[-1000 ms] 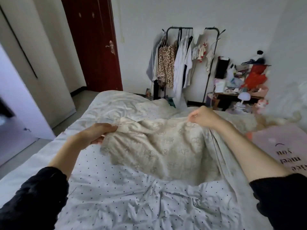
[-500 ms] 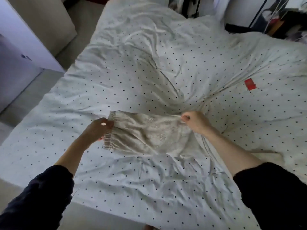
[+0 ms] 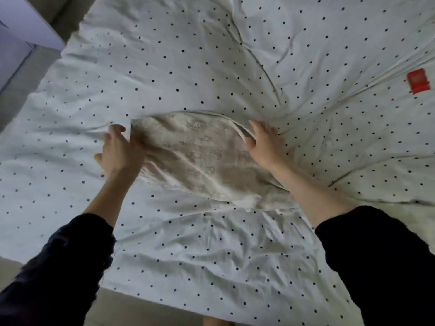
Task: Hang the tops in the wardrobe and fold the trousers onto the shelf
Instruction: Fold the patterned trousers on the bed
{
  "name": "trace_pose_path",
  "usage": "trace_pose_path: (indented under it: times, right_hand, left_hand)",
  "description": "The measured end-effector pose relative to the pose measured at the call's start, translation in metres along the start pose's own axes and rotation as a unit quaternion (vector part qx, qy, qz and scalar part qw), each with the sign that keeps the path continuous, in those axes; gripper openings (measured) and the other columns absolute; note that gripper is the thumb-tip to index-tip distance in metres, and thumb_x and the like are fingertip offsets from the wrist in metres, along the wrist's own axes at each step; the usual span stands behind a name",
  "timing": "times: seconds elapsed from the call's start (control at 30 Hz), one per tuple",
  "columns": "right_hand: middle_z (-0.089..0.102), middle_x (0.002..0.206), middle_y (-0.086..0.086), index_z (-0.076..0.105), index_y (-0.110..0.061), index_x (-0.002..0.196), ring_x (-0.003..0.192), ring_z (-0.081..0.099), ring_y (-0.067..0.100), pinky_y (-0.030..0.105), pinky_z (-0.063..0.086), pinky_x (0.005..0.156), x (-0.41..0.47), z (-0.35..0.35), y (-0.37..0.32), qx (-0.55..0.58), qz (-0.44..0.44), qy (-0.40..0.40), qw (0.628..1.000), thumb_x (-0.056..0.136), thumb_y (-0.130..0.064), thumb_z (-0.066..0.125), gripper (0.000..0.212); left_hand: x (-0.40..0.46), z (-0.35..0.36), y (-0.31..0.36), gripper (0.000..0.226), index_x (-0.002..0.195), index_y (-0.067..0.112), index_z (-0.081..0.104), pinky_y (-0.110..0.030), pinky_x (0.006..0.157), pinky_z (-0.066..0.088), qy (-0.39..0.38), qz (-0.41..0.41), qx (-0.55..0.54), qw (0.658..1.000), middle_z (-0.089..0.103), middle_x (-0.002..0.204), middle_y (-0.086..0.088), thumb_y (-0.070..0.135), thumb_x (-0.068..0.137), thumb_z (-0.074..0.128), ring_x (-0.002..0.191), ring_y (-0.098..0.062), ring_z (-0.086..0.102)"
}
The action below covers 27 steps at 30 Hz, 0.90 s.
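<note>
A pair of beige patterned trousers [image 3: 200,158] lies crumpled flat on the dotted white duvet [image 3: 211,67] in the middle of the view. My left hand [image 3: 118,151] is at the trousers' left end with its fingers spread, its inner side touching the cloth. At the right edge of the cloth, my right hand [image 3: 264,142] rests with straight fingers pointing away from me and the thumb on the fabric edge. Neither hand plainly pinches the cloth. Dark sleeves cover both forearms.
The bed's near edge [image 3: 164,300] runs along the bottom, with floor below it. A small red tag [image 3: 418,81] lies on the duvet at the far right. A pale cabinet or wall panel [image 3: 21,31] stands at the upper left, beside the bed.
The trousers went from held up in both hands to lying on the duvet. My fingers have loosened from the pinch, and the view has tipped down onto the bed.
</note>
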State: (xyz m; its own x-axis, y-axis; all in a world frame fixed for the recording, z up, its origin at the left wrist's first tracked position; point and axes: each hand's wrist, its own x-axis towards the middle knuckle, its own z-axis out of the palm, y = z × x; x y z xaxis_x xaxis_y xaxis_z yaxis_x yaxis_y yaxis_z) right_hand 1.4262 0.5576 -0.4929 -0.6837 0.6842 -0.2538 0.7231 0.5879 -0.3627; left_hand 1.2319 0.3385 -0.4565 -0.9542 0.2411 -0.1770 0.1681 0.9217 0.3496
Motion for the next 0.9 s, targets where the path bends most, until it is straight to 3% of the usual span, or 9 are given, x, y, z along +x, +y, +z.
trace_pose_path:
  times: [0.1,0.2,0.27,0.37,0.47,0.57,0.67,0.8,0.9]
  right_hand:
    - [0.042,0.142,0.011,0.036,-0.013,0.142,0.128,0.040,0.036,0.052,0.038,0.100,-0.040,0.022,0.025,0.011,0.003,0.023,1.000,0.091,-0.017,0.053,0.053]
    - [0.038,0.147,0.013,0.037,-0.012,0.142,0.133,0.037,0.035,0.055,0.035,0.103,-0.077,0.031,0.054,0.008,0.042,0.038,0.998,0.088,-0.013,0.059,0.059]
    - [0.038,0.147,0.012,0.035,-0.012,0.143,0.134,0.037,0.033,0.054,0.033,0.106,-0.102,0.031,0.075,-0.010,0.065,0.043,0.997,0.085,-0.013,0.063,0.065]
    - [0.045,0.142,0.015,0.039,-0.010,0.141,0.130,0.043,0.034,0.057,0.035,0.102,-0.138,0.033,0.121,-0.074,0.096,0.046,0.992,0.073,-0.016,0.076,0.077]
    - [0.044,0.143,0.017,0.039,-0.006,0.141,0.131,0.043,0.035,0.059,0.035,0.100,-0.172,0.034,0.173,-0.107,0.154,-0.006,0.982,0.069,-0.024,0.082,0.086]
    - [0.040,0.145,0.015,0.035,-0.006,0.143,0.134,0.038,0.034,0.060,0.031,0.102,-0.200,0.025,0.236,-0.134,0.198,-0.025,0.971,0.070,-0.031,0.080,0.088]
    - [0.035,0.149,0.013,0.030,-0.007,0.145,0.137,0.033,0.032,0.060,0.029,0.104,-0.219,0.019,0.296,-0.167,0.201,-0.056,0.964,0.070,-0.040,0.078,0.096]
    - [0.043,0.143,0.017,0.041,-0.005,0.140,0.128,0.045,0.036,0.065,0.039,0.094,-0.226,0.027,0.335,-0.187,0.134,-0.080,0.970,0.052,-0.047,0.086,0.107]
    - [0.046,0.140,0.017,0.044,-0.007,0.137,0.126,0.047,0.035,0.063,0.036,0.095,-0.229,0.032,0.354,-0.197,0.107,-0.083,0.971,0.048,-0.041,0.089,0.105]
  left_hand:
    - [-0.035,0.012,0.013,0.036,0.115,0.005,0.046,-0.044,0.088,0.028,0.119,0.074,0.046,0.989,0.048,0.115,-0.022,0.002,0.080,0.050,0.108,-0.036,0.043]
    - [-0.074,0.035,0.029,0.030,0.101,0.003,0.048,-0.043,0.079,0.029,0.138,0.202,0.083,0.966,0.051,0.100,-0.023,-0.001,0.073,0.058,0.093,-0.037,0.048]
    - [-0.102,0.054,0.044,0.034,0.097,0.005,0.049,-0.041,0.074,0.030,0.109,0.272,0.081,0.953,0.054,0.092,-0.020,-0.003,0.069,0.065,0.084,-0.033,0.050]
    - [-0.153,0.092,0.068,0.032,0.103,0.005,0.058,-0.041,0.070,0.043,-0.038,0.312,0.009,0.949,0.059,0.098,-0.015,-0.007,0.073,0.061,0.085,-0.035,0.057]
    - [-0.200,0.132,0.086,0.030,0.116,0.008,0.056,-0.040,0.073,0.049,-0.195,0.232,-0.068,0.951,0.058,0.115,-0.010,0.001,0.088,0.048,0.095,-0.030,0.060]
    - [-0.251,0.178,0.113,0.032,0.122,0.009,0.054,-0.032,0.082,0.046,-0.270,0.187,-0.120,0.937,0.060,0.119,-0.007,0.004,0.092,0.045,0.102,-0.025,0.060]
    - [-0.296,0.220,0.146,0.036,0.128,0.009,0.051,-0.020,0.080,0.041,-0.338,0.113,-0.155,0.921,0.060,0.121,-0.005,0.007,0.093,0.047,0.103,-0.020,0.060]
    - [-0.328,0.255,0.183,0.040,0.129,0.008,0.046,-0.033,0.083,0.052,-0.415,-0.157,-0.357,0.822,0.060,0.115,-0.006,0.011,0.091,0.058,0.100,-0.022,0.058]
    - [-0.336,0.269,0.211,0.024,0.111,0.006,0.054,-0.028,0.077,0.052,-0.384,-0.254,-0.445,0.768,0.062,0.104,-0.009,0.010,0.089,0.062,0.093,-0.020,0.060]
